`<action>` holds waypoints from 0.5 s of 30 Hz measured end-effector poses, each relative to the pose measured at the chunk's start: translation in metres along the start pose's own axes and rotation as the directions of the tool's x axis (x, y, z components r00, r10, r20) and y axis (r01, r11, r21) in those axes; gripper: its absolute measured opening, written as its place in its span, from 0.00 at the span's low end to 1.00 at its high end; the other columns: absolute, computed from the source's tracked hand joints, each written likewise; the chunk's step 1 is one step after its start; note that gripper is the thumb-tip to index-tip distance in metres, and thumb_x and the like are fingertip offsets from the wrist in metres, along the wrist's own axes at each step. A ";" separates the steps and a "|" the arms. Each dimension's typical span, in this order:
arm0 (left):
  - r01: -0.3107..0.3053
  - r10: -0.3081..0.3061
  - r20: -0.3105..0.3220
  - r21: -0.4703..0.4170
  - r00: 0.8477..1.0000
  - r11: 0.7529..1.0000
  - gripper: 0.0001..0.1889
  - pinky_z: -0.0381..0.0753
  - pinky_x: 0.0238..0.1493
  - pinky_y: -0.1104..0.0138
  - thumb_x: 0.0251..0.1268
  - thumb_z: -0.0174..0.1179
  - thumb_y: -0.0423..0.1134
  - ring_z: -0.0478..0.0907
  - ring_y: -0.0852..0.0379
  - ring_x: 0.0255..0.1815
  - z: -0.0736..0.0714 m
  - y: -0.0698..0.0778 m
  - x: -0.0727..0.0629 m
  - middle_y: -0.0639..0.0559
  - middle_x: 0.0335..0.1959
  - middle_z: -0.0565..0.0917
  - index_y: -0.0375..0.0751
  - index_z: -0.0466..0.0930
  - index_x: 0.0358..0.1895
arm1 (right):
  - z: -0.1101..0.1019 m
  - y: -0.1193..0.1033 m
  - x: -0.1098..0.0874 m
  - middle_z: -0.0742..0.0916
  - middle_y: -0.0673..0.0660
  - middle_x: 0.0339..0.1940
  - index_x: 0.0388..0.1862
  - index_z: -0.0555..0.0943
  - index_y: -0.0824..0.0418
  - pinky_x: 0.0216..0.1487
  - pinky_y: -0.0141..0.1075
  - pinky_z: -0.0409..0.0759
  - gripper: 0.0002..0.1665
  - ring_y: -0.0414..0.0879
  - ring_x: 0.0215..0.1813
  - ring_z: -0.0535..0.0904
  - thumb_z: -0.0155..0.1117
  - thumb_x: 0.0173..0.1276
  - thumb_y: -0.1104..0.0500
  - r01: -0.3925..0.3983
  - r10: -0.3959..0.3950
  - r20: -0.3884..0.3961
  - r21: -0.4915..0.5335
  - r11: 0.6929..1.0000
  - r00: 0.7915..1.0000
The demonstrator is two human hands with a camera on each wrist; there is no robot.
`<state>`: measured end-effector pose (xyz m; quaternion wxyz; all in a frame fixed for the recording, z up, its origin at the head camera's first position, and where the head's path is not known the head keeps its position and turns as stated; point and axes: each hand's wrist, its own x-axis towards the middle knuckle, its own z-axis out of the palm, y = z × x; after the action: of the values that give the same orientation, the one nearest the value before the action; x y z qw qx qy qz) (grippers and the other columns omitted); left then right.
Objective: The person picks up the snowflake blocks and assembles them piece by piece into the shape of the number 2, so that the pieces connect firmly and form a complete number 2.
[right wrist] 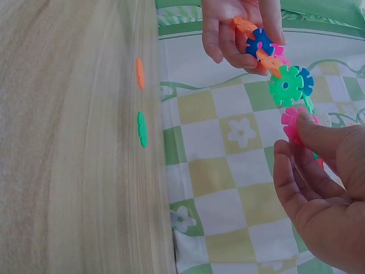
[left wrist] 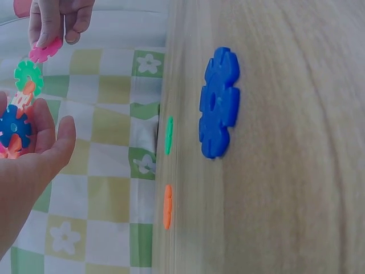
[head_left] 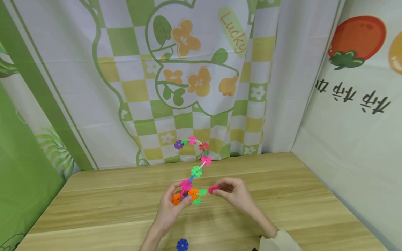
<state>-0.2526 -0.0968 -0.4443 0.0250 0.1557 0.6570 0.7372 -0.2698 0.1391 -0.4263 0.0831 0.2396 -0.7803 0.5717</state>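
Observation:
A chain of flower-shaped plastic discs in several colours curves up from my left hand [head_left: 169, 204], which pinches it near an orange disc [head_left: 193, 194] and a blue disc [left wrist: 14, 127]. The chain's far end has a purple disc [head_left: 179, 144]. A green disc [right wrist: 286, 85] sticks out from the held end toward my right hand [head_left: 235, 195]. Between thumb and fingers, my right hand pinches a pink disc [right wrist: 291, 123] by that green disc's edge. Whether the two are joined, I cannot tell. Both hands are above the table.
On the wooden table [head_left: 282, 209] a loose blue disc [head_left: 182, 244] lies near the front. A green disc [right wrist: 142, 129] and an orange disc [right wrist: 140, 73] lie farther back. A patterned curtain [head_left: 176, 122] hangs behind the table, and a printed white wall covering [head_left: 351, 139] stands on the right.

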 end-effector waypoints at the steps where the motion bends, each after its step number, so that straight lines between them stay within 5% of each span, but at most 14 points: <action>1: 0.000 0.000 0.000 0.001 1.000 1.000 0.25 0.82 0.49 0.56 0.61 0.64 0.30 0.81 0.53 0.45 0.000 0.000 0.000 0.34 0.51 0.79 0.35 0.68 0.61 | 0.000 0.000 0.000 0.88 0.59 0.33 0.33 0.83 0.65 0.38 0.34 0.84 0.05 0.44 0.35 0.86 0.71 0.57 0.67 0.005 -0.005 0.007 0.003 1.000 1.000; 15: -0.010 0.010 0.022 -0.016 1.000 1.000 0.24 0.82 0.49 0.58 0.61 0.63 0.29 0.82 0.51 0.45 0.003 -0.003 0.000 0.34 0.50 0.79 0.37 0.68 0.60 | 0.004 0.002 -0.001 0.88 0.60 0.32 0.33 0.84 0.67 0.36 0.36 0.85 0.05 0.44 0.34 0.86 0.71 0.56 0.68 0.093 -0.093 0.031 0.026 0.995 0.995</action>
<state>-0.2522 -0.0931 -0.4473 0.0300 0.1668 0.6499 0.7409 -0.2691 0.1357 -0.4295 0.0940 0.2859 -0.7625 0.5727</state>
